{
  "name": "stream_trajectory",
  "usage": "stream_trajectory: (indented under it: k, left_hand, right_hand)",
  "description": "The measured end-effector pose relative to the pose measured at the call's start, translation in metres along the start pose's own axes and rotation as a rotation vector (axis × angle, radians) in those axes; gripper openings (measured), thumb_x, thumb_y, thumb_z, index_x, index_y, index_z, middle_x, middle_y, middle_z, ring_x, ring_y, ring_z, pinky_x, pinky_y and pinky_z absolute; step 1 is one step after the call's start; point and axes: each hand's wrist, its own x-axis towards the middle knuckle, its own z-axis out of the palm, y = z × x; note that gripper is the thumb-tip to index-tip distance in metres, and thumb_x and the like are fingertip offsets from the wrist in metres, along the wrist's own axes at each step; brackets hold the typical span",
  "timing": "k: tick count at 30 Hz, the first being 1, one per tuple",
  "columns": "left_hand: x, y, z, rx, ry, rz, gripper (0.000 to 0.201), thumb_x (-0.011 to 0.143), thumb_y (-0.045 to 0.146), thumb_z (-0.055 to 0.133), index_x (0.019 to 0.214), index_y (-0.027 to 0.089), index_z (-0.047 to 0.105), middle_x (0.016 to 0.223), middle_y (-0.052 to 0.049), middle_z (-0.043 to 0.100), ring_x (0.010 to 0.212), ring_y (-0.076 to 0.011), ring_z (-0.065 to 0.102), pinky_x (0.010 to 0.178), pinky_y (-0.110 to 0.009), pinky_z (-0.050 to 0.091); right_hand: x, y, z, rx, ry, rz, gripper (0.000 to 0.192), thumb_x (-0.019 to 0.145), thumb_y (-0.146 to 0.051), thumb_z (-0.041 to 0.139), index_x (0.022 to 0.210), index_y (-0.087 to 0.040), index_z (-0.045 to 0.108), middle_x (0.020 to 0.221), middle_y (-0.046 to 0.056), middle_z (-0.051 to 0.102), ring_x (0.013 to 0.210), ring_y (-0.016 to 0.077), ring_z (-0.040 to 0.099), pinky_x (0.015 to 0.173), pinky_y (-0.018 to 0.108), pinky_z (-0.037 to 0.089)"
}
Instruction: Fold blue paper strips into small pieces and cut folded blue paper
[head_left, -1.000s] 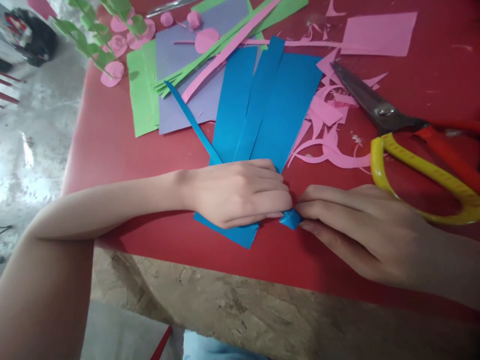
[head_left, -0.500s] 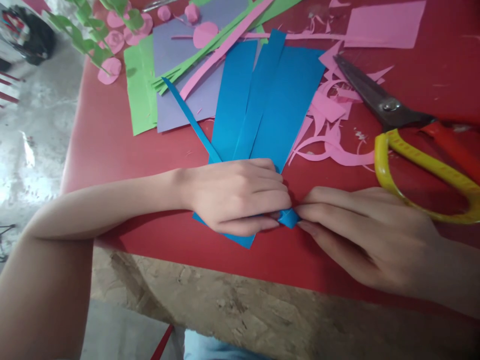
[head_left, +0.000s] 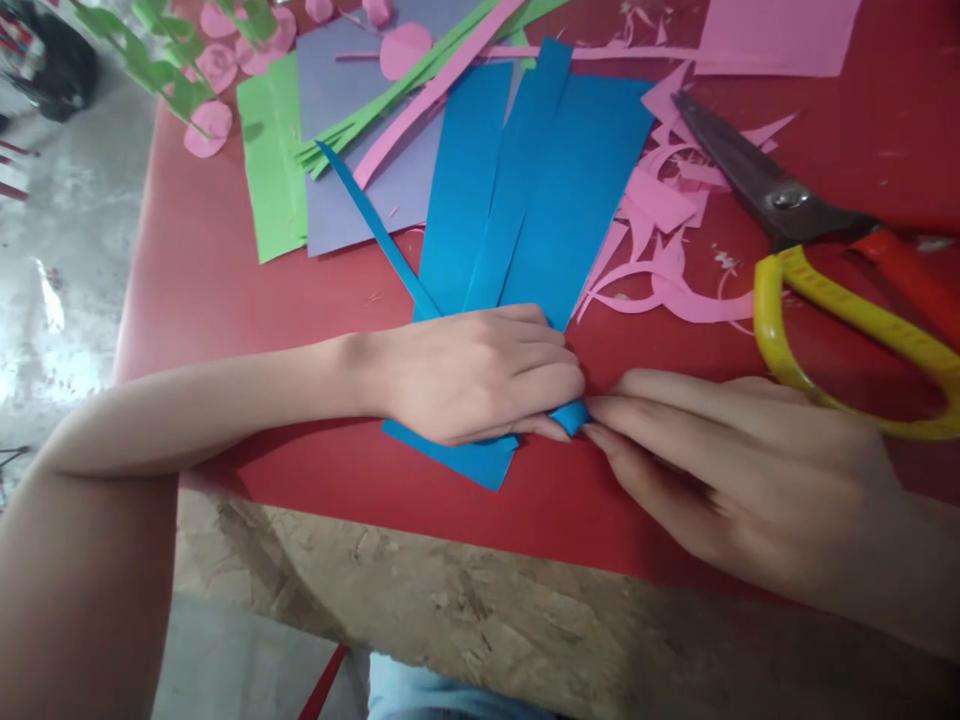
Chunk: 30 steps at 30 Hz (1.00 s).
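Observation:
Between my two hands is a small folded piece of blue paper (head_left: 570, 416), pinched from both sides. My left hand (head_left: 480, 375) closes on its left side with thumb and forefinger, lying over blue paper sheets (head_left: 577, 190) on the table. The fingertips of my right hand (head_left: 750, 460) press together on the fold's right side. A narrow blue paper strip (head_left: 371, 222) runs from up left down to beneath my left hand; whether it joins the folded piece is hidden. Scissors (head_left: 791, 205) with yellow and red handles lie just above my right hand.
Pink paper scraps (head_left: 675, 280) spread beside the scissors. Beyond them is a pink sheet (head_left: 776, 35). Purple paper (head_left: 360, 215), green paper (head_left: 274, 170) and paper strips lie at upper left, near pink paper flowers (head_left: 208, 128) with green stems. The red table's (head_left: 300, 460) near edge runs below my hands.
The folded blue piece has turned slightly and shows less between my fingertips. My left thumb has shifted around it. The whole view has drifted a little.

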Motion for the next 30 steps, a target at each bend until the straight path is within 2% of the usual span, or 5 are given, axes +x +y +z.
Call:
stream_trajectory:
  k: [8,16,23,27,30]
  left_hand:
    - [0.0,-0.002,0.001,-0.071,0.001,0.026,0.035,0.095,0.029,0.022,0.082,0.013,0.05,0.065,-0.006,0.052,0.069,-0.0179,0.05,0.074,-0.031,0.043]
    - [0.0,-0.002,0.001,-0.078,-0.03,0.017,0.039,0.096,0.03,0.019,0.084,0.012,0.052,0.069,-0.008,0.054,0.072,-0.0178,0.051,0.077,-0.031,0.044]
    - [-0.001,-0.002,-0.002,-0.139,0.074,-0.063,0.029,0.093,0.037,0.035,0.091,0.011,0.05,0.076,-0.007,0.059,0.078,-0.0149,0.055,0.081,-0.027,0.046]
    - [-0.001,-0.001,0.001,-0.036,0.167,-0.081,0.032,0.096,0.035,0.026,0.098,0.011,0.047,0.077,-0.007,0.059,0.078,-0.0148,0.057,0.075,-0.027,0.046]
    - [-0.001,0.0,0.003,0.085,0.161,-0.06,0.032,0.097,0.03,0.021,0.098,0.012,0.047,0.074,-0.005,0.059,0.074,-0.0138,0.057,0.072,-0.026,0.046]
  right_hand:
    - [0.006,0.002,0.001,0.052,0.008,0.018,0.039,0.09,-0.014,0.043,0.052,-0.018,0.051,0.051,-0.002,0.05,0.045,0.0067,0.047,0.045,0.021,0.039]
    - [0.004,0.001,0.003,0.167,-0.006,0.094,0.036,0.088,-0.013,0.047,0.052,-0.017,0.054,0.052,-0.002,0.051,0.048,0.0074,0.052,0.047,0.02,0.041]
    - [-0.001,0.014,0.0,0.165,0.015,0.029,0.018,0.09,-0.014,0.045,0.077,-0.02,0.055,0.066,-0.002,0.058,0.057,0.0064,0.056,0.052,0.018,0.043]
    - [-0.001,0.017,-0.002,0.208,-0.009,0.009,0.013,0.091,-0.013,0.043,0.085,-0.019,0.053,0.074,-0.001,0.06,0.062,0.006,0.058,0.055,0.017,0.044]
    - [0.001,0.014,-0.003,0.234,-0.033,0.088,0.015,0.09,-0.013,0.043,0.078,-0.018,0.052,0.069,0.0,0.059,0.06,0.0074,0.057,0.054,0.019,0.044]
